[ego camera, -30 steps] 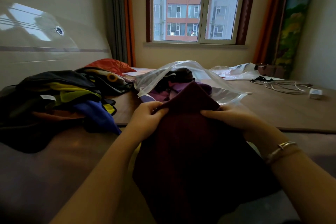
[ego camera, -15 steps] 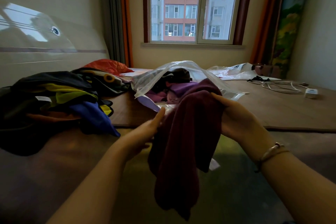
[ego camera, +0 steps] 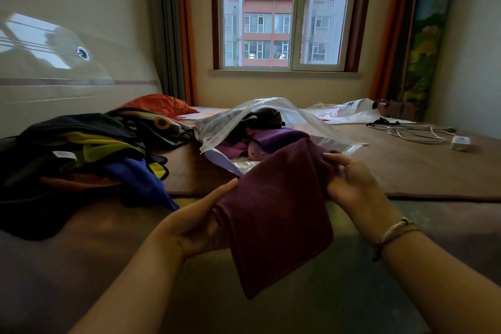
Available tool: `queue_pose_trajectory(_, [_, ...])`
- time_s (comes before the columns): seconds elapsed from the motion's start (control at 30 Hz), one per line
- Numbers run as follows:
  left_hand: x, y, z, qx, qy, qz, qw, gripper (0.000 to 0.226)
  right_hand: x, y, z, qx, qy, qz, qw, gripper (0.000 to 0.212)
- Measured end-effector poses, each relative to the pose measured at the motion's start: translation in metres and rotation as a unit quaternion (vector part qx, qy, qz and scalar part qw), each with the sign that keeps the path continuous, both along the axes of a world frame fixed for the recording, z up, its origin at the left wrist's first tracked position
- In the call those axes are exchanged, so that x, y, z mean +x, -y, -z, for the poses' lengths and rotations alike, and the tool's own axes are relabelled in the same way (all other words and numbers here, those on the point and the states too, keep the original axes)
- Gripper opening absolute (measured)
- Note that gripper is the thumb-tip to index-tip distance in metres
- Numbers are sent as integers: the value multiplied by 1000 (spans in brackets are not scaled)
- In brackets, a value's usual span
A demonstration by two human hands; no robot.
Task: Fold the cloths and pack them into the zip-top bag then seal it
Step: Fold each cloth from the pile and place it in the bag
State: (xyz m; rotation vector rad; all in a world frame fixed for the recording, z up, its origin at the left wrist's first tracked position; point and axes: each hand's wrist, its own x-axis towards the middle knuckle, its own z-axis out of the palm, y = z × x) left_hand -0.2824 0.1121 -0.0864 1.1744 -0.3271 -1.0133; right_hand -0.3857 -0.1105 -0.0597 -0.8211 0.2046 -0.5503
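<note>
Two bare forearms, no sleeves, thin cord bracelet [ego camera: 394,233] with pale band on right wrist

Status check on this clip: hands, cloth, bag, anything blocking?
Left hand and right hand both grip the folded maroon cloth. Zip-top bag open just beyond, cloths inside. Unfolded pile waits at left. Path clear.
</note>
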Motion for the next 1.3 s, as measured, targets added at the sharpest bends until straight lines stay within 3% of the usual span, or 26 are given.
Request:
queue_pose_trajectory(0.17, [4,8,0,-117,-109,-33,987,40,-1,0,0,16,-43,49,998,16])
queue_pose_trajectory(0.27, [9,12,1,-73,-82,-62,992,34,-1,-2,0,17,-55,60,997,16])
queue_pose_trajectory(0.43, [13,19,2,108,64,-117,985,44,1,-4,-4,-52,-89,52,993,23])
queue_pose_trajectory(0.5, [21,23,5,225,215,-147,939,69,-1,-1,-5,-78,-120,79,987,22])
queue_pose_trajectory(0.57, [24,24,5,283,291,-125,905,73,-3,6,-5,-117,-149,108,976,24])
queue_pose_trajectory(0.73, [31,16,1,202,238,-95,945,48,-11,20,-4,-229,-260,131,929,13])
queue_pose_trajectory(0.87, [39,9,1,117,210,-151,959,45,-19,28,-1,-328,-317,155,876,39])
queue_pose_trajectory(1.0, [39,12,8,56,86,-221,970,29,-21,29,3,-453,-326,153,816,29])
queue_pose_trajectory(1.13, [32,12,16,57,-9,-210,976,22,-21,30,5,-436,-312,142,832,22])
queue_pose_trajectory(1.3, [30,19,21,130,16,-149,980,29,-20,35,11,-434,-303,166,832,26])
